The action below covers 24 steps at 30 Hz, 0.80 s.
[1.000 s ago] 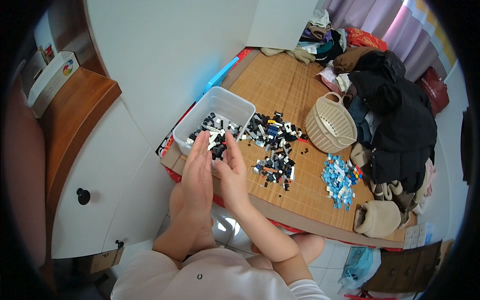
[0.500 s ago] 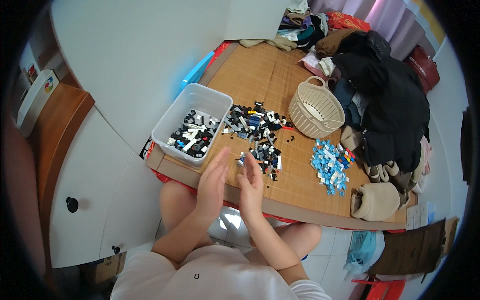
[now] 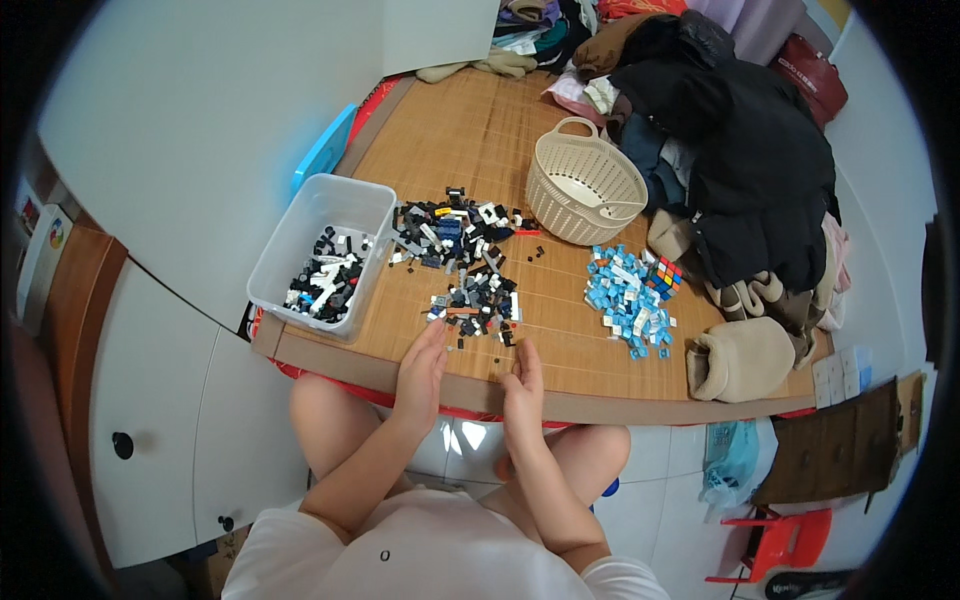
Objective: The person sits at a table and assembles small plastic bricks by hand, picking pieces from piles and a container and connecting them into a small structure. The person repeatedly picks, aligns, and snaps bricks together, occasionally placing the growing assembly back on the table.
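My left hand (image 3: 423, 377) is held up at the near edge of the bamboo mat (image 3: 440, 130), fingers stretched out and nothing in it. Facing it, a hand's width apart, my right hand (image 3: 522, 390) is also empty with its fingers straight. Just beyond the fingertips lies a loose pile of black, grey and white building bricks (image 3: 485, 300), which runs into a larger heap (image 3: 450, 235) behind. To the left stands a clear plastic bin (image 3: 262, 262) holding more such bricks. A pile of blue and white bricks (image 3: 630, 300) lies to the right.
A beige perforated basket (image 3: 560, 185) stands behind the piles. A puzzle cube (image 3: 664, 278) touches the blue bricks. Dark clothes (image 3: 760, 160) are heaped at the right, with a rolled beige cloth item (image 3: 745, 362) nearer. A blue lid (image 3: 325, 150) leans behind the bin.
My view has turned, so the table things sit further left. My hands have moved slightly apart and back toward the near edge, staying empty.
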Each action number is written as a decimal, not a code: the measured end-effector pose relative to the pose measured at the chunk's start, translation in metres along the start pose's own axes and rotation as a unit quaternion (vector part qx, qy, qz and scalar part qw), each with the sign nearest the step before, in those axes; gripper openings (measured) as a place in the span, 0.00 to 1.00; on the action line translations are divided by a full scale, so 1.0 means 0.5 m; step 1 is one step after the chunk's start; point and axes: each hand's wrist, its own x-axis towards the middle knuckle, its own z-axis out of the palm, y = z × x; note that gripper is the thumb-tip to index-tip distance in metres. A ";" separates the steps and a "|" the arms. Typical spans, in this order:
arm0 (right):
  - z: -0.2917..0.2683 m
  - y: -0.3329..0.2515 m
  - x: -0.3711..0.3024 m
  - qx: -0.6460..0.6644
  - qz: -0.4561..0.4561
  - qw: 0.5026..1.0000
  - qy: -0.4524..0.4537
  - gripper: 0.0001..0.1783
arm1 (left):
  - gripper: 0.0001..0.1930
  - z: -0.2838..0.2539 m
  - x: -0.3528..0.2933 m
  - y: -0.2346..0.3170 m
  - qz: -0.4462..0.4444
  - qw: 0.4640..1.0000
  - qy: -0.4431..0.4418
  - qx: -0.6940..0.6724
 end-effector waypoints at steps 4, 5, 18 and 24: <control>0.012 0.026 0.023 -0.026 -0.047 0.999 -0.007 0.36 | 0.27 0.021 -0.001 -0.005 -0.010 0.999 0.008 0.030; 0.012 0.039 0.027 -0.043 -0.058 0.997 -0.008 0.36 | 0.27 0.027 -0.004 -0.012 -0.009 0.999 0.008 0.037; 0.059 0.017 0.031 -0.003 0.024 0.999 -0.032 0.35 | 0.25 0.058 0.008 -0.063 -0.015 1.000 -0.022 0.010; 0.061 0.010 0.038 0.005 0.043 0.998 -0.034 0.34 | 0.25 0.072 0.012 -0.053 -0.027 0.999 -0.016 0.010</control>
